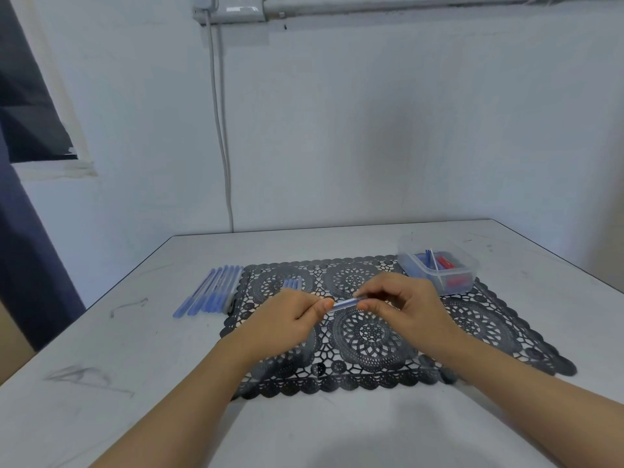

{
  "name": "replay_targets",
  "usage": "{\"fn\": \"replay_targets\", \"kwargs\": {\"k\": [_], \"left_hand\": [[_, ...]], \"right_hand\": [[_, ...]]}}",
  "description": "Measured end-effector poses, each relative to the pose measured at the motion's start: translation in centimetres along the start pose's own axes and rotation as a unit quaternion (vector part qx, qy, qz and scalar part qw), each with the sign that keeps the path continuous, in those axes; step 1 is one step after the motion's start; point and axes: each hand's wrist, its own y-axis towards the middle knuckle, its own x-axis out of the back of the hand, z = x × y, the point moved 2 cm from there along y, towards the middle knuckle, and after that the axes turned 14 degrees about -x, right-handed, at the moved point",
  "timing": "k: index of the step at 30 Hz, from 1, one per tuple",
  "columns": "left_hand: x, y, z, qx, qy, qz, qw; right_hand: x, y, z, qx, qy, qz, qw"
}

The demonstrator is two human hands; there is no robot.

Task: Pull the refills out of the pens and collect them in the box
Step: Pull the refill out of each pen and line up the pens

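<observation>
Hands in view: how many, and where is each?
2. The left hand pinches the pen at its left end; the right hand pinches its right end, both over the black mat.

Clear plastic box (437,265); black lacy openwork mat (371,332); smooth matt table (135,349), scuffed.

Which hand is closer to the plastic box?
Right. The right hand is just in front of the box; the left hand is farther left, past the pen.

both hands, left hand (290,317) and right hand (401,304), pinch clear blue pen (344,304) over black lace mat (371,336), plastic box (439,270) at mat's far right corner
</observation>
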Motion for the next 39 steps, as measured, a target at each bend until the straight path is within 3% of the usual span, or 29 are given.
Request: {"fn": "replay_targets", "kwargs": {"k": [3, 10, 15, 19, 27, 36, 39], "left_hand": [[0.2, -0.1, -0.2, 0.011, -0.029, 0.004, 1.000], [0.3, -0.1, -0.3, -0.008, 0.019, -0.003, 1.000], [-0.2, -0.1, 0.3, 0.027, -0.097, 0.007, 0.995], [-0.1, 0.0, 0.2, 0.026, -0.110, 0.005, 0.994], [0.2, -0.1, -0.1, -0.021, 0.039, 0.020, 0.999], [0.3, 0.0, -0.1, -0.048, 0.075, -0.004, 0.996], [0.3, 0.0, -0.2, -0.059, 0.090, -0.007, 0.994]], "right_hand": [[0.0, 0.0, -0.1, 0.053, -0.021, -0.007, 0.998], [-0.3, -0.1, -0.6, 0.093, -0.055, -0.019, 0.994], [-0.4, -0.2, -0.5, 0.119, -0.049, -0.031, 0.991], [-0.3, -0.2, -0.2, 0.123, -0.063, -0.030, 0.990], [-0.8, 0.0, -1.1, 0.091, -0.091, 0.009, 0.992], [-0.5, -0.1, -0.3, 0.121, -0.156, -0.005, 0.980], [-0.6, -0.2, -0.5, 0.096, -0.140, 0.001, 0.985]]}}
